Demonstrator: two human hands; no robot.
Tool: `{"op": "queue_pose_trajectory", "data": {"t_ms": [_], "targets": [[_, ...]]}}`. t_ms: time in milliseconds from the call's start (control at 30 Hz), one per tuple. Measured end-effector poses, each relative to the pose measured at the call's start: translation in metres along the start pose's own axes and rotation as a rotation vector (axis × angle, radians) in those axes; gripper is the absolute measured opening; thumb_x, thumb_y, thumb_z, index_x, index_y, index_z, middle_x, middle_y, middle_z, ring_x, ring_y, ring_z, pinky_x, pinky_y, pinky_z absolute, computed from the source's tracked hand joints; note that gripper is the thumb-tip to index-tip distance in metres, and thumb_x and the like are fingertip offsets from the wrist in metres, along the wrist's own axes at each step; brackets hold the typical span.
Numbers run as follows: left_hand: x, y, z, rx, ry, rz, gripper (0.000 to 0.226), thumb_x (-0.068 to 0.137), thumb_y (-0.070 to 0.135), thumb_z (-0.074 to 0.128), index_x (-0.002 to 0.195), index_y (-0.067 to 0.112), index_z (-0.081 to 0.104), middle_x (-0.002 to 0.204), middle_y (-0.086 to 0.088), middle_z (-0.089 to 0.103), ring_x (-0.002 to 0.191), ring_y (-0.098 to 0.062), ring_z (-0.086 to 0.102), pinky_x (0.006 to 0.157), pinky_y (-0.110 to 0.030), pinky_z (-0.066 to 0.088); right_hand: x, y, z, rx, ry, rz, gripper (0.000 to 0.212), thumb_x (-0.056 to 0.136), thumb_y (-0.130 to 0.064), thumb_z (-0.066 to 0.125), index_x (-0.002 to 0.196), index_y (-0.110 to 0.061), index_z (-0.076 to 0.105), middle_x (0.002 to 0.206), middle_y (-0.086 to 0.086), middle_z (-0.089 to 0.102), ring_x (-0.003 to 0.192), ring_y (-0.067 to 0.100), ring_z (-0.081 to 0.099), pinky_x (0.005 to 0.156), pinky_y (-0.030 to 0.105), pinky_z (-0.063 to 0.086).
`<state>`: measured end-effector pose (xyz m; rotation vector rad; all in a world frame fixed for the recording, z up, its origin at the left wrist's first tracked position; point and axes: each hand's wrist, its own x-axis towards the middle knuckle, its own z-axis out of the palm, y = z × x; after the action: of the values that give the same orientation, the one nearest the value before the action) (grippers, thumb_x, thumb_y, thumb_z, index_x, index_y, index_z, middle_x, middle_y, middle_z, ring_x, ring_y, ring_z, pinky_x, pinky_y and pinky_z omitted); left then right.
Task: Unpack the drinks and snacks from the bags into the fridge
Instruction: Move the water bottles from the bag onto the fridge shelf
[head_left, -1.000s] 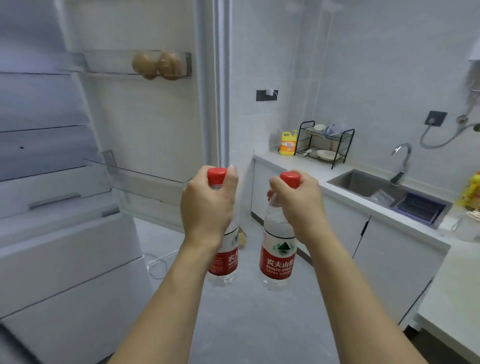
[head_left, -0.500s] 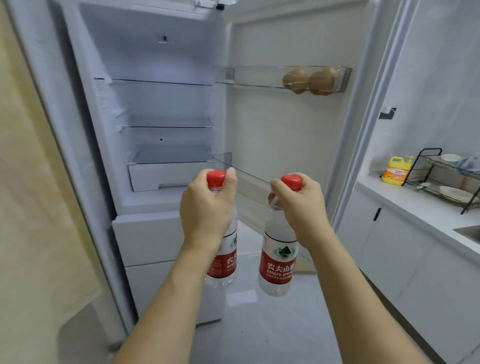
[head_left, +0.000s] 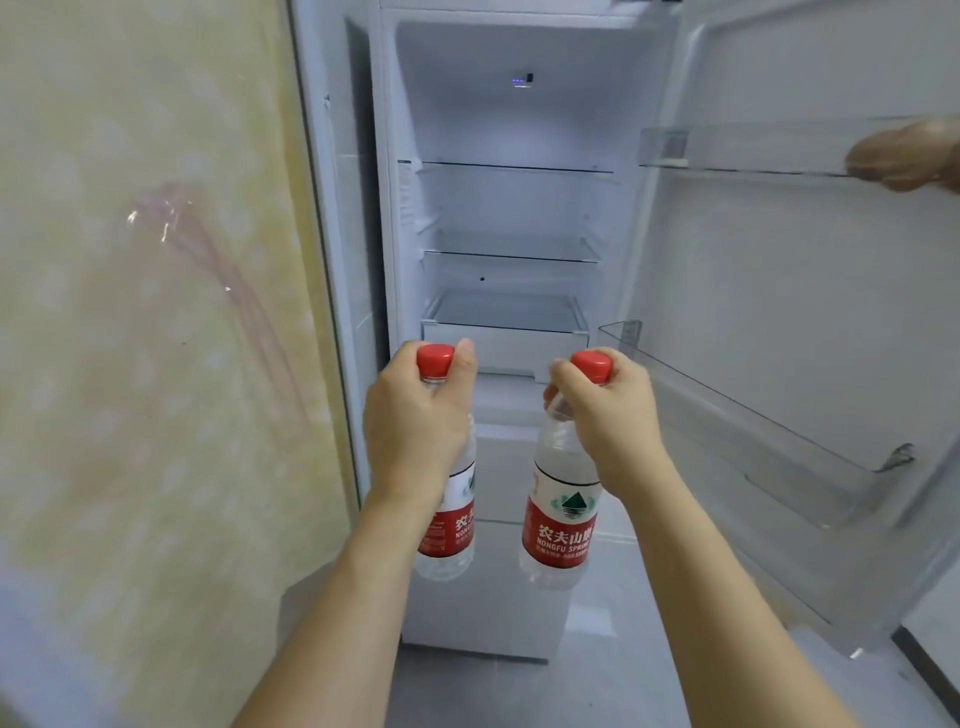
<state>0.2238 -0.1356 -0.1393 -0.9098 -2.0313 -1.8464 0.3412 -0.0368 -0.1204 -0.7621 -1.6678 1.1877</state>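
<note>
Each hand grasps a water bottle by its neck, fingers curled just below the red cap: the left hand (head_left: 418, 426) carries the left bottle (head_left: 451, 519) and the right hand (head_left: 608, 421) the right bottle (head_left: 560, 512), both hanging upright in front of the open fridge (head_left: 511, 208), at about 6 o'clock from its shelves. The risk, as I judge it, lies in that high grip: the heavy bodies can swing, so a bottle may knock the lip of the lower door bin (head_left: 737, 415) at 3 o'clock, or tip over if set down on a glass shelf (head_left: 511, 254) off its base. Placing both at once also leaves no free hand for steadying. The shelves and the crisper drawer (head_left: 504, 343) show nothing inside; the lower door bin looks bare too. The upper door bin (head_left: 748, 153) at 2 o'clock holds something brownish and rounded at its far end, too blurred to name.
</note>
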Motion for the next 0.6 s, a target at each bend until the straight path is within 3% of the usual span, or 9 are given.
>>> {"op": "queue_pose_trajectory", "data": {"t_ms": [100,200,367,600], "targets": [[0.01,-0.008,-0.009,0.041,0.04,-0.004,0.034,0.09,0.054,0.056,0.078,0.023,0.059,0.067,0.006,0.065,0.063,-0.009,0.062,0.055,-0.017,0.044,0.008,0.002,0.02,0.013,-0.048,0.007,0.006,0.084,-0.014,0.062,0.078,-0.011,0.062,0.068,0.01,0.069,0.061,0.015,0.062,0.065,0.031,0.056],[0.017,-0.015,-0.012,0.068,0.072,-0.01,0.035,0.091,0.055,0.056,0.078,0.022,0.06,0.067,0.007,0.065,0.063,-0.009,0.062,0.053,-0.011,0.041,0.017,0.003,0.033,0.025,-0.073,0.003,0.007,0.084,-0.013,0.062,0.078,-0.012,0.062,0.066,0.007,0.068,0.059,0.013,0.061,0.065,0.029,0.056],[0.032,-0.022,0.001,0.096,0.118,-0.026,0.036,0.089,0.056,0.056,0.079,0.021,0.06,0.069,0.007,0.066,0.065,-0.011,0.063,0.058,-0.023,0.047,0.042,0.01,0.037,0.04,-0.113,-0.008,0.006,0.085,-0.014,0.061,0.08,-0.012,0.063,0.066,0.004,0.068,0.063,0.015,0.064,0.067,0.031,0.057],[0.057,-0.016,0.04,0.09,0.131,-0.041,0.035,0.089,0.055,0.057,0.078,0.022,0.059,0.068,0.006,0.066,0.063,-0.01,0.063,0.054,-0.017,0.042,0.095,0.019,0.028,0.051,-0.117,-0.041,0.005,0.084,-0.013,0.06,0.081,-0.009,0.062,0.069,0.007,0.069,0.061,0.013,0.062,0.059,0.024,0.055]]}}
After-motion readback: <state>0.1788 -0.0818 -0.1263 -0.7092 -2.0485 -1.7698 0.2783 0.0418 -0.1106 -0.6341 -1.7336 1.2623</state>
